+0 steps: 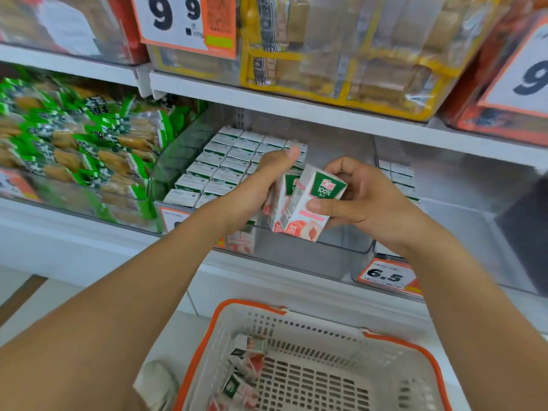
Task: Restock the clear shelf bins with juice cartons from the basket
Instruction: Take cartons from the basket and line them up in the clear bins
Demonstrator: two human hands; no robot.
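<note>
Both hands hold juice cartons just above the front of a clear shelf bin.

Nearest, a pale basket [385,339] with an orange rim sits low, a few leftover cartons [246,369] lying in its left corner. Above it, the left hand [264,179] grips one carton [281,197] from above, and the right hand [364,200] pinches a tilted pink-and-green carton [308,203] touching the first. Behind them the clear bin [326,253] carries rows of upright cartons [225,164] filling its left and back. A 6.5 price tag [385,275] hangs just to its right. Green snack packs [74,143] fill the bin further left.
</note>
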